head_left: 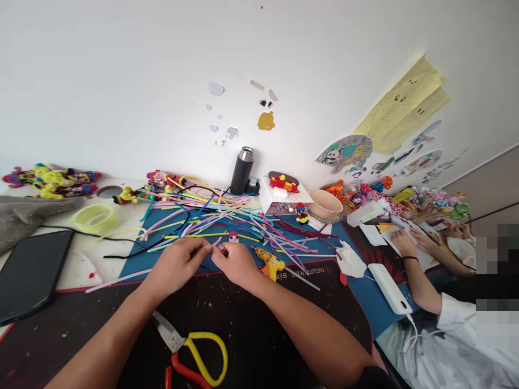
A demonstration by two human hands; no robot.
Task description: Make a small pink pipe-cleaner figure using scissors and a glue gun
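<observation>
My left hand (180,263) and my right hand (238,265) meet over the dark mat, fingertips almost touching. Both are closed in a pinch on a short pink-purple pipe cleaner (216,242), whose end sticks up between them. Fingers hide the rest of it. Just beyond my right hand shows a small doll head with a pink top (233,236). A yellow hot glue gun (272,265) lies right of that hand. Scissors (194,346) with one yellow and one red handle lie below my wrists, blades pointing up-left. Loose pipe cleaners (203,216) in many colours spread behind my hands.
A black thermos (242,170) stands by the wall, beside a white box (279,202) and a beige bowl (325,204). At left lie a dark tablet (34,273) and a yellow-green coil (94,218). On the right, a co-worker's hand (403,243) rests near a white power bank (389,289).
</observation>
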